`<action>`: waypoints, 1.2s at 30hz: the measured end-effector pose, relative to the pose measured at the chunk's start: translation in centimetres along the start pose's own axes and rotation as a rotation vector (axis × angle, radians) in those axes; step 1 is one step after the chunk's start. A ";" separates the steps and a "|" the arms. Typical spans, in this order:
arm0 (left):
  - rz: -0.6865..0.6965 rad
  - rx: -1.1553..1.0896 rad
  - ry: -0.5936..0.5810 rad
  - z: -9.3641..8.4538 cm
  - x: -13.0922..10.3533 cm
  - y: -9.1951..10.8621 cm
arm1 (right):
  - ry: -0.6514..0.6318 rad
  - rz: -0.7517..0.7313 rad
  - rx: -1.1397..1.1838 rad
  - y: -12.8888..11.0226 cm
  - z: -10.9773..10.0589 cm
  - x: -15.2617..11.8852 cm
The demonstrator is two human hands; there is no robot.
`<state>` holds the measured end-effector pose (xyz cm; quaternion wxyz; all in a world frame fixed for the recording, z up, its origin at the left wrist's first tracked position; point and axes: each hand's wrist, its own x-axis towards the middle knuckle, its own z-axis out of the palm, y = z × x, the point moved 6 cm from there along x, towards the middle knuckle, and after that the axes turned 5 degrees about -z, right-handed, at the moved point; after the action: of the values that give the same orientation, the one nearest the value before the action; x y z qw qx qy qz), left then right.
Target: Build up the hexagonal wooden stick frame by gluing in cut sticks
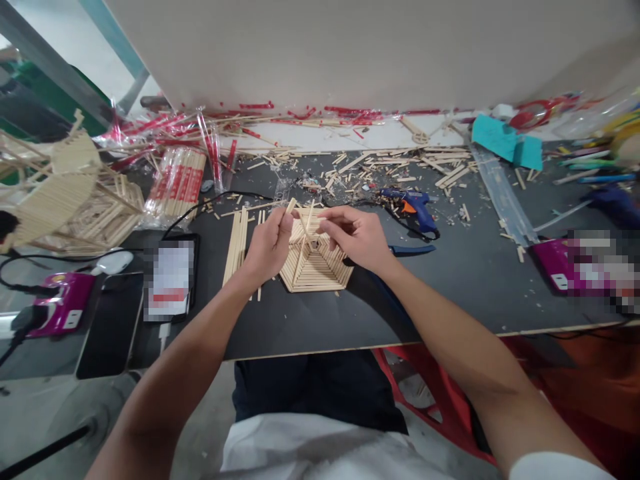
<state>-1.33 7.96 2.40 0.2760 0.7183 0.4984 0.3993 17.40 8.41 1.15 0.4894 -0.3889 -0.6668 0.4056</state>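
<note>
A hexagonal panel (320, 280) of thin wooden sticks lies on the dark table, built in rings around a small central hole. My left hand (270, 245) is closed over its left side, with a wooden stick (291, 206) poking up between thumb and fingers. My right hand (359, 235) hovers at the panel's upper right, thumb and fingertips brought together; whatever they pinch is too small to make out. Another thin stick (303, 250) slants across the panel between both hands. Beside my left hand lie several loose sticks (235, 247).
A blue glue gun (417, 207) and a blue-handled tool (413, 250) lie right of the panel. Stick scraps (360, 175) litter the back. Packed sticks (175, 179), a stick structure (65, 193), phones (170, 277) and a purple power strip (67, 303) occupy the left.
</note>
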 end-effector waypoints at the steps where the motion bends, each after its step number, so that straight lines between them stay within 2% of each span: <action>1: -0.007 -0.053 -0.002 0.0 0.0 -0.2 | 0.027 -0.025 -0.032 -0.1 -0.2 0.1; 5: -0.006 -0.316 -0.027 0.4 0.4 -0.7 | 0.153 -0.130 -0.160 -1.0 -1.3 0.4; 9: 0.055 -0.403 0.100 -0.6 0.8 -0.6 | 0.151 -0.057 -0.008 -0.7 -1.3 0.5; 12: 0.054 -0.463 0.124 -1.1 0.9 -0.5 | 0.143 -0.017 0.046 -0.2 -1.1 0.5; 16: 0.026 -0.401 0.068 -0.6 0.8 -0.2 | 0.137 -0.052 0.006 -0.4 -0.8 0.4; 21: -0.174 -0.341 0.013 0.8 0.1 -0.3 | 0.080 -0.045 0.019 -1.1 -0.1 0.4; 23: -0.197 -0.321 0.026 1.0 -0.1 -0.1 | 0.047 -0.029 0.035 -1.3 0.2 0.4; 26: -0.182 -0.291 0.059 1.1 -0.2 0.1 | 0.023 -0.024 0.059 -1.3 0.5 0.3; 32: -0.094 -0.203 0.045 1.3 -0.5 0.7 | 0.002 -0.087 -0.015 -1.8 0.8 0.3; 34: -0.044 -0.174 0.044 1.3 -0.6 1.1 | -0.024 -0.138 -0.059 -2.5 0.5 0.5; 36: 0.003 -0.133 0.041 1.2 -0.6 1.3 | -0.017 -0.162 -0.107 -2.9 -0.8 0.8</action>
<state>0.19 6.94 2.63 0.3125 0.6908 0.4752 0.4465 17.64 8.16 4.26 0.4935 -0.3561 -0.7208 0.3319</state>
